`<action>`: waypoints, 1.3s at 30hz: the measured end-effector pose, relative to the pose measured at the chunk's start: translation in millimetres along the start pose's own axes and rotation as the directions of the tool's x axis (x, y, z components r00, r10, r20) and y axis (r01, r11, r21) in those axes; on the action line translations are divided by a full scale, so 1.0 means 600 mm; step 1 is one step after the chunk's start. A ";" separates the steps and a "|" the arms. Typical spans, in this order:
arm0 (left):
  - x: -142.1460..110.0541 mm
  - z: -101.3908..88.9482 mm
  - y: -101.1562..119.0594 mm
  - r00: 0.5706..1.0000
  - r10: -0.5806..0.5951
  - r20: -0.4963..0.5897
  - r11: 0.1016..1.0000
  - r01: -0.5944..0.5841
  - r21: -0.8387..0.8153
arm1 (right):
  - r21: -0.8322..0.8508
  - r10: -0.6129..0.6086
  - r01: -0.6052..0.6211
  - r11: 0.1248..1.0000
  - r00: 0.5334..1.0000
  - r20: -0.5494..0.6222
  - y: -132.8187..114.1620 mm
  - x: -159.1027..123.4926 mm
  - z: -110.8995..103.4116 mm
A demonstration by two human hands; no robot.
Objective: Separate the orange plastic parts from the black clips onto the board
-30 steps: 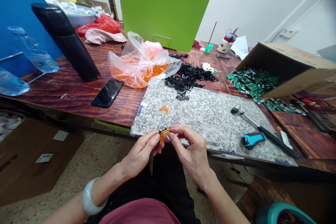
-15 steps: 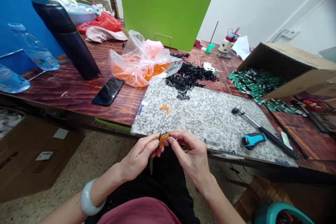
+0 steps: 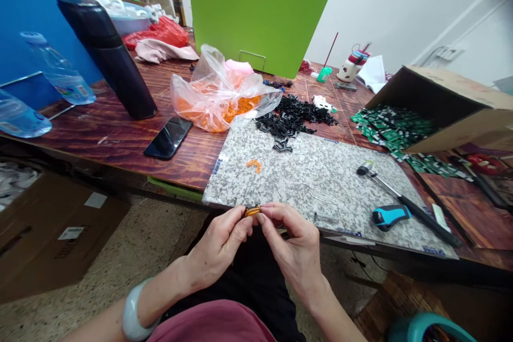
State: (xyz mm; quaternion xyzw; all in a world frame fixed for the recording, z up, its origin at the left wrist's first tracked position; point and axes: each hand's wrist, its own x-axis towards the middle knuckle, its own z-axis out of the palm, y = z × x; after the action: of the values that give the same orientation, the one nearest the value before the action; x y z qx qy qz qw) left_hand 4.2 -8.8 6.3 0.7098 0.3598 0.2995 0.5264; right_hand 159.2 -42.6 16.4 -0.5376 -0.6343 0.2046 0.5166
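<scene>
A small orange and black plastic part (image 3: pixel 252 211) is pinched between both hands at the front edge of the speckled board. My left hand (image 3: pixel 218 243) grips its left end, thumb and fingers closed. On the other end, my right hand (image 3: pixel 294 240) pinches with thumb and forefinger. Fingers cover much of the part. Beyond the hands, a loose orange curved piece (image 3: pixel 254 165) lies on the speckled board (image 3: pixel 296 181). Farther back is a heap of black plastic pieces (image 3: pixel 294 115), beside a clear plastic bag (image 3: pixel 208 85) of orange pieces.
On the board's right side lie a mallet (image 3: pixel 409 200) and a blue-black tool handle (image 3: pixel 390 217). A tipped cardboard box (image 3: pixel 457 96) spills green circuit boards (image 3: pixel 385 131). At left are a phone (image 3: pixel 168 139), a dark flask (image 3: pixel 112 64) and water bottles (image 3: pixel 60 75).
My left fingers have shifted over the part, hiding its lower orange leg that hung down before. The whole view has moved slightly. The loose piece stays on the board.
</scene>
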 end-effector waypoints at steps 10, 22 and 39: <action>-0.002 0.011 0.007 0.995 0.025 -0.099 0.993 -0.013 0.119 | 0.016 -0.007 0.008 1.000 0.999 -0.031 -0.012 -0.002 -0.001; 0.022 -0.024 0.072 0.959 0.276 0.057 0.888 -0.277 0.368 | 0.229 0.107 -0.157 0.961 0.970 0.217 -0.042 0.045 -0.062; 0.055 0.001 0.065 0.827 0.517 0.221 0.725 -0.561 0.400 | 0.093 -0.128 0.119 0.989 0.987 0.101 -0.032 0.016 -0.102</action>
State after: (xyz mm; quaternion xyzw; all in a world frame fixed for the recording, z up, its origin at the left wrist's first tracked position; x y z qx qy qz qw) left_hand 31.2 10.9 45.3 0.8983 0.1718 0.3144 0.2545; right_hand 204.6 -58.6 59.7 -0.4625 -0.6837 0.2280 0.5164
